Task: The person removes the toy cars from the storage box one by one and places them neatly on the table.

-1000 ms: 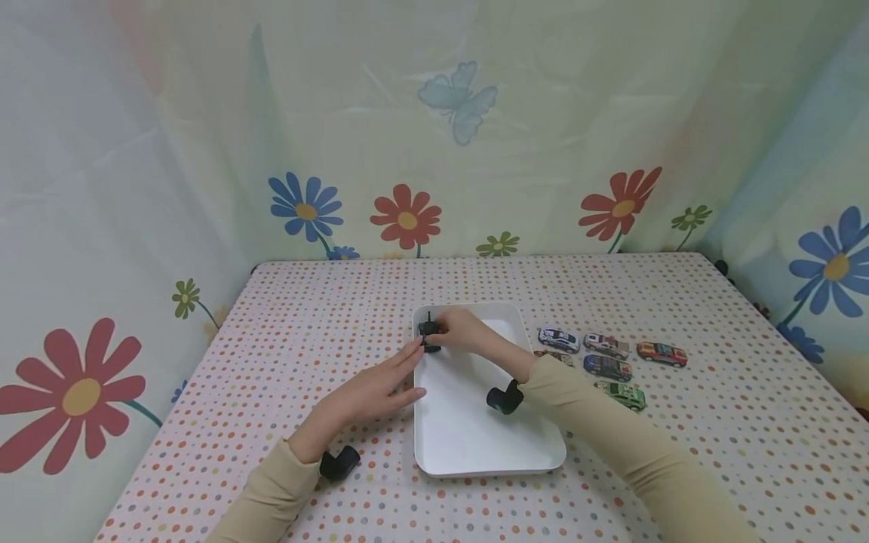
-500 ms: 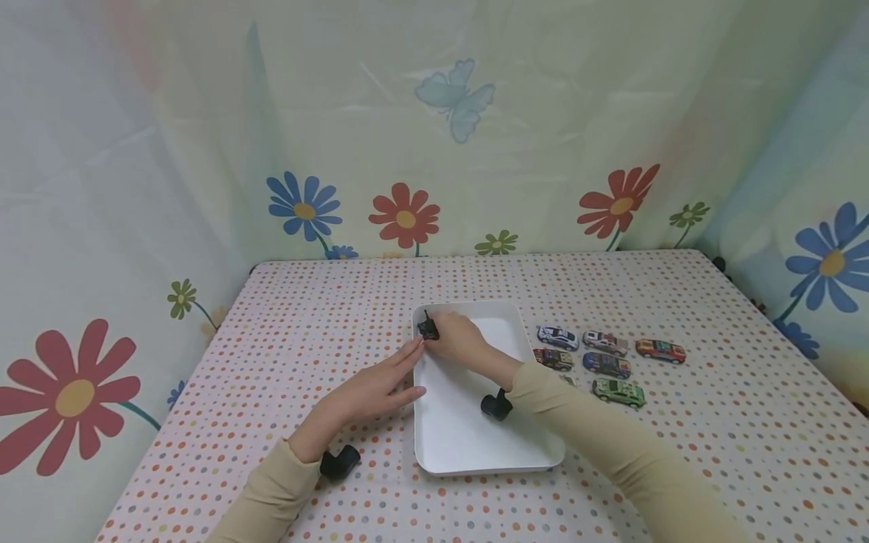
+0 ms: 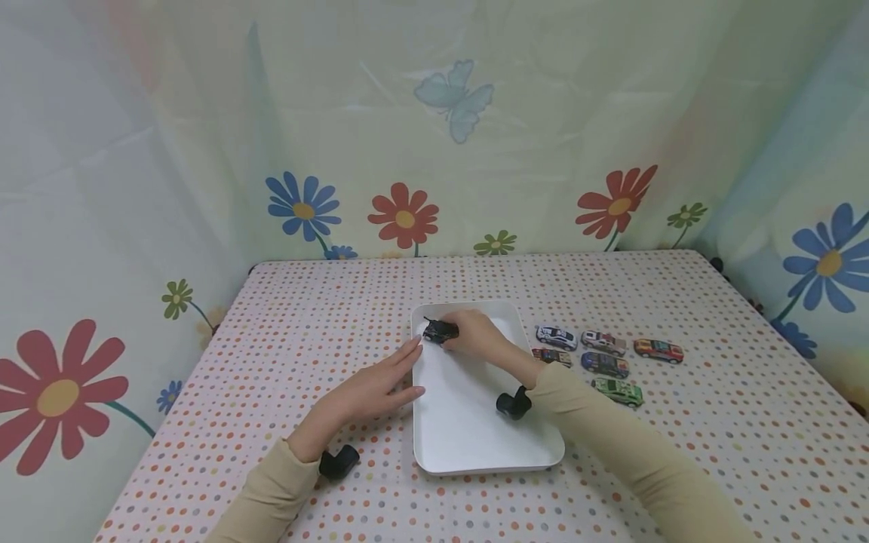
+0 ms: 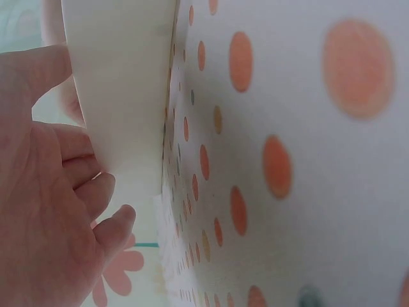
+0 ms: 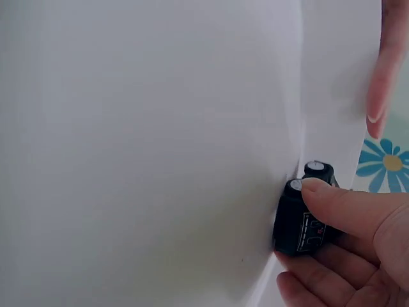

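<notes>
Black toy car (image 3: 440,330) sits in the far left corner of the white tray (image 3: 475,445), pinched between the thumb and fingers of the right hand (image 3: 475,335). Left hand (image 3: 372,390) lies flat with straight fingers, pressed against the tray's left edge just beside that car. Six more little cars (image 3: 604,360) are lined up on the dotted tablecloth (image 3: 326,317), off beyond the right wrist.

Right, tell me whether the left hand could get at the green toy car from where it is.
Probably not without shifting. The left hand rests at the tray's left edge, while the green toy car lies on the table beyond the tray's right side, with the right forearm stretched across between them.
</notes>
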`<state>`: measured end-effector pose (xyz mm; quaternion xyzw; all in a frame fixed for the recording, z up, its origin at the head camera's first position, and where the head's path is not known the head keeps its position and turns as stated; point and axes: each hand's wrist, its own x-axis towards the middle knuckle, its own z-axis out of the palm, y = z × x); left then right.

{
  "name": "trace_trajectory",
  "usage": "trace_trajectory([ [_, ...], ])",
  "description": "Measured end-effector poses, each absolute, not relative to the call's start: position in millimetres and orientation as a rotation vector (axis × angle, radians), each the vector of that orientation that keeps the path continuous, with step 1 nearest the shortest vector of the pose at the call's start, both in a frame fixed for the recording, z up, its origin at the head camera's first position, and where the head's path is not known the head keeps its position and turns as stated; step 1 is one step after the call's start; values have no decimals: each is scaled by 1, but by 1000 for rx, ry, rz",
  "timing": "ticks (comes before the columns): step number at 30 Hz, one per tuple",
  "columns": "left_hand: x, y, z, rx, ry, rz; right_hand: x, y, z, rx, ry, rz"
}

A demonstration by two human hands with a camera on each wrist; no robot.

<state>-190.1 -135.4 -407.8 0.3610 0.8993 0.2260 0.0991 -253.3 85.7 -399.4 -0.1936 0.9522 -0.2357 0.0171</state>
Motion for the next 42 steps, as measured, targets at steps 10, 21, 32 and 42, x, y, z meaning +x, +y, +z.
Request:
trace_trajectory([
  [10, -190, -135, -408, 1072, 2657, 666, -257, 110, -394, -619, 2859, -729],
  [21, -189, -134, -408, 1053, 2665, 654, -252, 141, -371, -679, 2766, -895],
  [32, -191, -135, -410, 1041, 2670, 646, -241, 174, -339, -607, 2762, -808],
  [42, -192, -136, -409, 1055, 2659, 647, -218, 248, -327, -515, 2905, -728],
])
